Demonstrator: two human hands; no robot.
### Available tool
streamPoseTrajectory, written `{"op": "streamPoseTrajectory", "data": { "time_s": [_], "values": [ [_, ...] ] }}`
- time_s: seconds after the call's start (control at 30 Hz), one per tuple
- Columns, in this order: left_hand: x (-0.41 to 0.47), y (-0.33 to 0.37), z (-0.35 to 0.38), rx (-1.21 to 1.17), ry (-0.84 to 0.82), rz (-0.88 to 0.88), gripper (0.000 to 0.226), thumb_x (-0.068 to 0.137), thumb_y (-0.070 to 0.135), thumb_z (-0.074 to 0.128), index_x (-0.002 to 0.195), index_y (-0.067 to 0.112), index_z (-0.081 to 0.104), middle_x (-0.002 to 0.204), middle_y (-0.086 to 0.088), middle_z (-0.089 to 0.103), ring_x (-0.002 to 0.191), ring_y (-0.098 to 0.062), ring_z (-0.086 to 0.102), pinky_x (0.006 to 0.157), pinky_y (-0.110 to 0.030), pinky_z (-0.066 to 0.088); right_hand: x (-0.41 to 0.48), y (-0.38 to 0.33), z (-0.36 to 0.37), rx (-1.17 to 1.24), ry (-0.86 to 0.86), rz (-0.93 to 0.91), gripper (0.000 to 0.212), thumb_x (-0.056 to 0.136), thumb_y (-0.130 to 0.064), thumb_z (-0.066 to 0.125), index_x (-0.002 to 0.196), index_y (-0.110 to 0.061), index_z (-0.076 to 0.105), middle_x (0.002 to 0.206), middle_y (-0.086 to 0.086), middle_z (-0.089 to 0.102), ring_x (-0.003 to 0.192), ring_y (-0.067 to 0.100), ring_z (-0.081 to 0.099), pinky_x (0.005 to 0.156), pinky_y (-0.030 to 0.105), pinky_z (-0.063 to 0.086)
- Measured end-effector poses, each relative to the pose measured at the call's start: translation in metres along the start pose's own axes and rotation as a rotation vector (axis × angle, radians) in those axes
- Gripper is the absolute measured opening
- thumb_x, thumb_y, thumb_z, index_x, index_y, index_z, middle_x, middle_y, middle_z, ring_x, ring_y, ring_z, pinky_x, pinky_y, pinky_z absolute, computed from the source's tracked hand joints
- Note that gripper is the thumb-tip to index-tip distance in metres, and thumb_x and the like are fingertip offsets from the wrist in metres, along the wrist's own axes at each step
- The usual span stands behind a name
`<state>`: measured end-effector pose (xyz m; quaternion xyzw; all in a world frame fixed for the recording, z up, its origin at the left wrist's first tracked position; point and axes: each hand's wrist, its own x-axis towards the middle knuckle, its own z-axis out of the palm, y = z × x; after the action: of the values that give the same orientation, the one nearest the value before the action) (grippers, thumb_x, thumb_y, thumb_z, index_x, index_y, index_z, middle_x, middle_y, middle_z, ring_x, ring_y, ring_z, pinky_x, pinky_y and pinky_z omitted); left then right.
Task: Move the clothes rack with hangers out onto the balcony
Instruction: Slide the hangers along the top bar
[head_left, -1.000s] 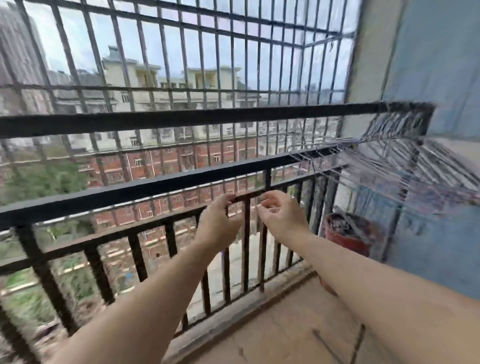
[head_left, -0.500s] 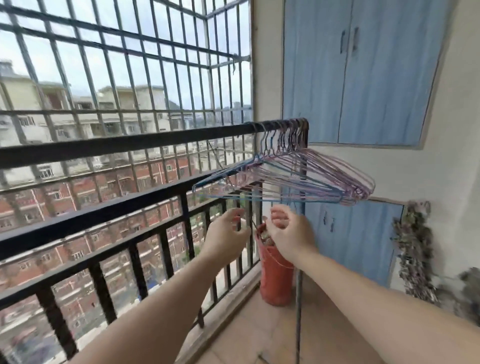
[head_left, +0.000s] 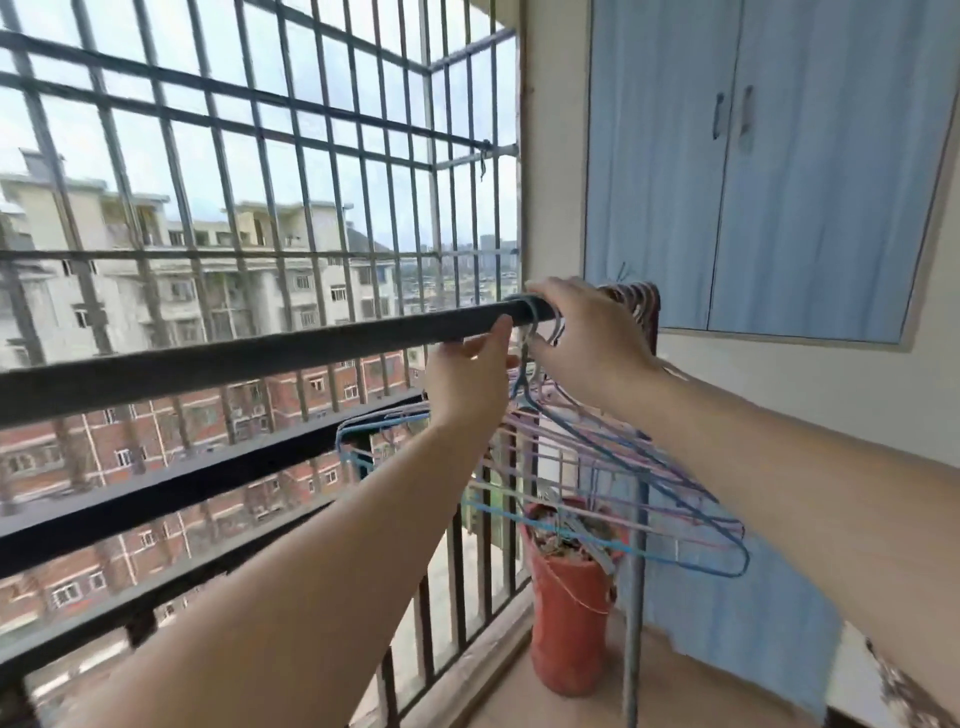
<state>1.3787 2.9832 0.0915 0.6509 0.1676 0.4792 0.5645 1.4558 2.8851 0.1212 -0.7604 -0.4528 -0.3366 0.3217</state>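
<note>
clothes rack (head_left: 260, 358) on balcony, bar along railing (head_left: 208, 483) | right hand (head_left: 587, 338) curled over bar at hook (head_left: 535, 322); left hand (head_left: 467, 379) open, fingertips touching underneath | hangers (head_left: 597, 467) below grip: light, springy wire, tangle-prone | best hold: stiff bar, not wires

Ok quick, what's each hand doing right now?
Left hand: partly open, fingertips up at the rack bar, no clear grip.
Right hand: curled over the bar's end, at a hanger hook.

Hangers (head_left: 597, 467) on rack bar (head_left: 260, 358), bucket (head_left: 569, 608) below.
</note>
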Motion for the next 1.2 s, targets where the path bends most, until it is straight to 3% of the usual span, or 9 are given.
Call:
{"op": "streamPoseTrajectory", "data": {
  "time_s": [0.07,0.13,0.23,0.4,0.57,0.77,0.97,1.2],
  "values": [
    [0.008,-0.006,0.001,-0.017,-0.015,0.036,0.017,0.087,0.038,0.064,0.088,0.022,0.070,0.075,0.008,0.074,0.070,-0.010,0.070,0.070,-0.036,0.058,0.010,0.002,0.010,-0.099,-0.060,-0.043,0.049,0.081,-0.024,0.064,0.128,-0.024,0.050,0.122,-0.002,0.060,0.111,0.020,0.054,0.094,0.044,0.043],
    [0.015,-0.011,0.001,-0.025,-0.036,0.068,0.018,0.088,0.037,0.063,0.094,0.022,0.071,0.078,0.008,0.074,0.073,-0.008,0.069,0.072,-0.032,0.056,0.021,0.006,0.017,-0.114,-0.078,-0.079,0.044,0.083,-0.023,0.063,0.126,-0.026,0.053,0.118,-0.003,0.062,0.107,0.020,0.056,0.091,0.046,0.044],
    [0.026,-0.015,-0.004,0.002,-0.022,0.141,0.020,0.089,0.036,0.061,0.096,0.021,0.072,0.079,0.008,0.073,0.070,-0.003,0.068,0.069,-0.028,0.055,0.039,0.010,0.029,-0.066,-0.078,-0.174,0.029,0.085,-0.016,0.062,0.112,-0.026,0.061,0.101,-0.003,0.066,0.090,0.020,0.060,0.075,0.037,0.048],
    [0.060,-0.024,-0.020,0.024,0.035,0.176,0.011,0.090,0.037,0.061,0.088,0.028,0.068,0.070,0.011,0.072,0.063,0.000,0.066,0.061,-0.024,0.052,0.072,0.010,0.059,-0.103,-0.096,-0.288,0.021,0.087,-0.023,0.059,0.106,-0.030,0.061,0.092,-0.008,0.065,0.080,0.016,0.059,0.060,0.026,0.038],
    [0.096,-0.034,-0.032,0.013,0.068,0.142,0.010,0.090,0.035,0.062,0.091,0.027,0.067,0.082,0.007,0.074,0.075,-0.012,0.070,0.077,-0.041,0.057,0.103,0.008,0.094,-0.135,-0.053,-0.377,0.015,0.089,-0.027,0.056,0.103,-0.030,0.062,0.087,-0.010,0.063,0.075,0.016,0.059,0.047,0.019,0.026],
    [0.131,-0.040,-0.051,0.022,0.117,0.091,0.009,0.090,0.032,0.061,0.086,0.027,0.067,0.081,0.011,0.075,0.071,-0.009,0.071,0.064,-0.028,0.054,0.134,0.001,0.131,-0.139,-0.039,-0.466,0.016,0.090,-0.027,0.053,0.103,-0.027,0.062,0.086,-0.004,0.067,0.073,0.020,0.062,0.055,0.026,0.042],
    [0.151,-0.046,-0.070,-0.006,0.118,0.045,0.009,0.090,0.028,0.063,0.092,0.021,0.068,0.085,0.007,0.075,0.070,-0.008,0.070,0.064,-0.026,0.052,0.150,-0.009,0.161,-0.079,-0.039,-0.488,0.011,0.090,-0.022,0.054,0.097,-0.022,0.062,0.079,-0.003,0.062,0.067,0.019,0.059,0.054,0.029,0.048],
    [0.167,-0.061,-0.083,0.043,0.142,0.023,0.006,0.089,0.028,0.064,0.088,0.024,0.068,0.084,0.006,0.075,0.066,-0.006,0.069,0.072,-0.037,0.053,0.162,-0.012,0.197,-0.015,-0.050,-0.476,0.016,0.091,-0.019,0.054,0.103,-0.023,0.064,0.083,-0.003,0.067,0.070,0.019,0.061,0.052,0.022,0.033]
  ]
}}
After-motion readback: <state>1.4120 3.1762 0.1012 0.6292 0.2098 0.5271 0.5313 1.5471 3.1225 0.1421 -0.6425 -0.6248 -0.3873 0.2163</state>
